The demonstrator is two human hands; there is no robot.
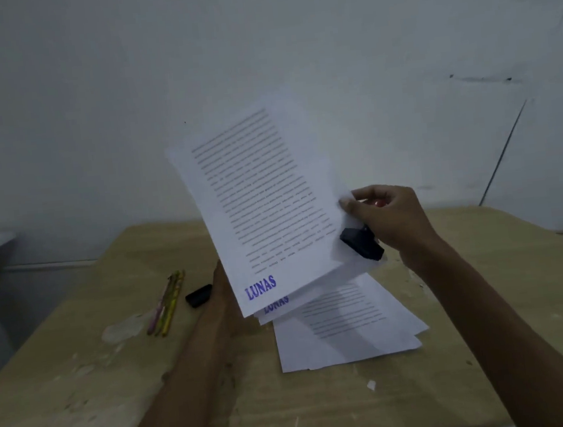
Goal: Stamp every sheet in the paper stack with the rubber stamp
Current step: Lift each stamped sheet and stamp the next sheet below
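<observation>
Two lifted sheets (266, 214) show LUNAS; right hand (390, 220) holds stamp (362, 241) and sheet edge; left hand (219, 281) grip hidden; desk pile (347, 337) looks unstamped.

Both bare forearms reach forward and up from the bottom of the view. The left hand (221, 288) is raised, mostly hidden behind the lifted sheets (259, 208), so how its fingers lie cannot be seen. The right hand (389, 220) sits higher and to the right, wrist bent, thumb and forefinger pinching the sheets' edge, the other fingers curled around a black rubber stamp (362, 242).
</observation>
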